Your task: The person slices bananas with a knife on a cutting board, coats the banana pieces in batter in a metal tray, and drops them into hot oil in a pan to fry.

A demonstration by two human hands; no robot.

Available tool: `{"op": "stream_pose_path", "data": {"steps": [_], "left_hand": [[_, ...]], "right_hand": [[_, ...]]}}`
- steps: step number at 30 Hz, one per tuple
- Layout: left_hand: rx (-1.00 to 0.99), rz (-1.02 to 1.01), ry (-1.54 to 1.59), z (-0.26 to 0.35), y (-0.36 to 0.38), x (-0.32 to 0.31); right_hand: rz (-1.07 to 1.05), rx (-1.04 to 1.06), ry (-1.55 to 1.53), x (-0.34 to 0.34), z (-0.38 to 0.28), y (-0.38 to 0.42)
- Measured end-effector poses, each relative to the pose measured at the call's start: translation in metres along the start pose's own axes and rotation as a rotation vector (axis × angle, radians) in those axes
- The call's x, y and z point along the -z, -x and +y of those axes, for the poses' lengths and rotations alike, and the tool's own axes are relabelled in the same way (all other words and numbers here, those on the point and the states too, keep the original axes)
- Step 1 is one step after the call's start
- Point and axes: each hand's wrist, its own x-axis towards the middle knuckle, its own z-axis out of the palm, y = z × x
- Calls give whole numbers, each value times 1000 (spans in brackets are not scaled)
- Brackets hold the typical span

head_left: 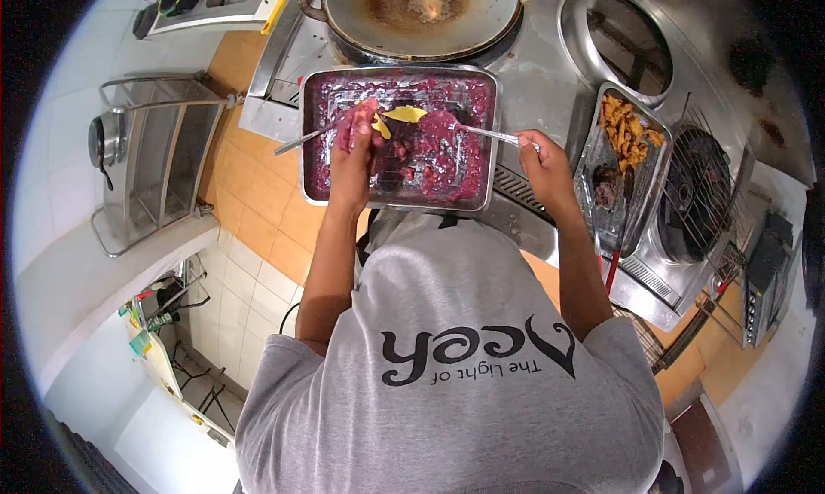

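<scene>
A rectangular metal tray (494, 150) stands in front of me, coated inside with chunky purple mash (455, 180). My left hand (354, 142) is above its left half, fingers smeared purple and closed round some of the mash. A metal utensil handle (301, 140) sticks out past that hand over the left rim; its other end is hidden. Between my hands are thin yellow pieces (404, 114) of a kind I cannot make out. At the right rim my right hand (543, 159) grips a spoon (494, 135), its purple-covered bowl over the tray.
Beyond the tray sits a large wok (344, 30) of brownish oil with a piece of food in it. To the right are a second metal tray (587, 180) with fried orange-brown food (632, 133), red-handled tongs (613, 271) and a wire rack (705, 176). A metal cart (159, 150) stands left.
</scene>
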Motion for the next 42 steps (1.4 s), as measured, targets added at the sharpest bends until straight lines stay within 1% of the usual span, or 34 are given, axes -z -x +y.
{"op": "stream_pose_path", "data": {"steps": [2, 3, 6, 7, 10, 13, 16, 18, 20, 21, 24, 25, 28, 32, 33, 36, 37, 40, 41, 42], "left_hand": [[-99, -80, -91, 5, 8, -2], [-39, -157, -45, 6, 11, 3], [-173, -87, -21, 3, 12, -4], [-75, -71, 31, 7, 17, -3], [-112, -143, 25, 2, 8, 13], [-127, -124, -209, 5, 5, 28], [31, -107, -340, 15, -1, 48], [59, -80, -143, 5, -13, 59], [165, -137, 74, 2, -22, 80], [139, -134, 176, 20, -8, 56], [108, -164, 120, 26, -1, 56], [129, -150, 141, 29, 0, 57], [-2, -277, 177, 33, 1, 49], [10, -522, 420, 30, -2, 48], [-4, -528, 398, 30, -3, 46], [65, -468, 310, 32, 1, 41], [60, -475, 236, 32, 2, 41], [240, -526, 706, 21, -6, 53], [224, -471, 684, 18, -8, 54], [228, -526, 759, 18, -11, 53]], "right_hand": [[4, 39, 4, -1, 5, 0], [3, 44, 19, -1, 7, 0], [14, 77, 73, -2, 13, 0], [27, 100, 96, -3, 14, 0], [39, 113, 109, -4, 11, 2], [48, 91, 114, -6, 8, 4], [44, 70, 97, -7, 7, 6], [44, 80, 77, -10, 8, 7], [56, 112, 62, -13, 10, 8], [63, 116, 61, -15, 11, 9], [83, 119, 27, -21, 14, 11], [81, 113, -4, -24, 15, 13], [92, 104, -48, -31, 15, 15], [133, 123, -30, -38, 8, 18], [107, 71, -57, -37, 6, 20], [152, 101, -6, -39, 5, 19], [129, 72, -33, -38, 3, 21], [128, 131, -65, -41, -10, 25], [109, 131, -100, -44, -12, 25], [88, 132, -136, -46, -14, 24]]}}
